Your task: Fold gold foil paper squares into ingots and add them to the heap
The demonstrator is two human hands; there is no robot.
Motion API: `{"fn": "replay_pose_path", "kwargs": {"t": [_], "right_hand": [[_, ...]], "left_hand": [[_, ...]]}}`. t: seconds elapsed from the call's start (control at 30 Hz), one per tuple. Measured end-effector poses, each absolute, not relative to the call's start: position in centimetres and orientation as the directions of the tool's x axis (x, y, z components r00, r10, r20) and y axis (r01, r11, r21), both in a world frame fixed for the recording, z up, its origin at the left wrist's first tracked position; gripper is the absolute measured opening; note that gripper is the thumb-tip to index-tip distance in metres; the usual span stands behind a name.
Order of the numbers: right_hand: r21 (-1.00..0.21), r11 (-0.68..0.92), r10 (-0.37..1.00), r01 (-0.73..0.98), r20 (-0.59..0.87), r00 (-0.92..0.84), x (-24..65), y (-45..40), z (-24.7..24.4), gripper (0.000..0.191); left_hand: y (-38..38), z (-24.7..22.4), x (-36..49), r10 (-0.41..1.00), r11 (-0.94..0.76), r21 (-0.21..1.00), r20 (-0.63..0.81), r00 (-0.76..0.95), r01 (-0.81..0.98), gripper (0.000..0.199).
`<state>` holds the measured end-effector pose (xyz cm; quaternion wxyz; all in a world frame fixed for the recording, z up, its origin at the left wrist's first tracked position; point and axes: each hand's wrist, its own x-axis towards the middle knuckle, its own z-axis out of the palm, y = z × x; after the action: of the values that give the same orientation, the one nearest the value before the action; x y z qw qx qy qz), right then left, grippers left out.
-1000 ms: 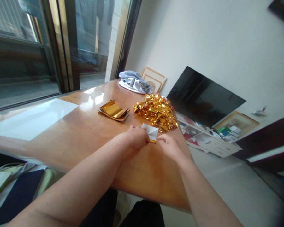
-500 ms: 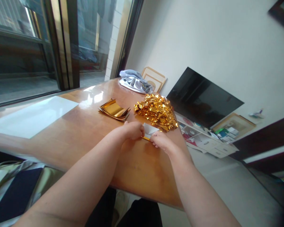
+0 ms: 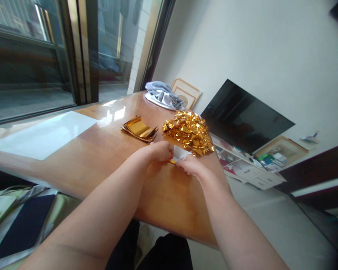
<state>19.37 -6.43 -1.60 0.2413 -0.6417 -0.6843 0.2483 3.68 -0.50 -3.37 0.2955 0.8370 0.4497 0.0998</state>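
A sheet of gold foil paper (image 3: 181, 152), its white back facing up, lies on the table between my two hands. Its near edge is turned over into a narrow gold strip. My left hand (image 3: 162, 150) pinches the strip's left end, and my right hand (image 3: 189, 164) grips the right end with curled fingers. Just beyond them rises a heap of folded gold foil pieces (image 3: 190, 131). To the left of the heap is a loose stack of flat gold foil sheets (image 3: 140, 128), slightly curled at the edges.
The glossy wooden table (image 3: 112, 165) carries a white sheet (image 3: 42, 135) at left and a bundle of pale cloth (image 3: 163, 95) at its far end. A dark flat tablet-like object (image 3: 25, 227) lies lower left. Beyond stand a television (image 3: 248, 116) and a white cabinet (image 3: 248, 170).
The near edge of the foil paper has been turned over further, and the gold strip looks narrower. My hands have drawn slightly closer together. The view has shifted a little.
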Motion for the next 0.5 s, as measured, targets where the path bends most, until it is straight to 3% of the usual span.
{"fn": "replay_pose_path", "kwargs": {"t": [0.27, 0.5], "right_hand": [[-0.667, -0.033, 0.995, 0.744, -0.095, -0.041, 19.1, -6.6, -1.7, 0.017], [-0.556, -0.159, 0.98, 0.816, -0.192, 0.06, 20.3, -5.0, -3.8, 0.023]], "left_hand": [[-0.5, -3.2, 3.9, 0.839, -0.386, 0.577, -0.105, 0.534, 0.72, 0.016], [-0.7, -3.0, 4.0, 0.859, -0.371, 0.587, -0.078, 0.506, 0.72, 0.02]]}}
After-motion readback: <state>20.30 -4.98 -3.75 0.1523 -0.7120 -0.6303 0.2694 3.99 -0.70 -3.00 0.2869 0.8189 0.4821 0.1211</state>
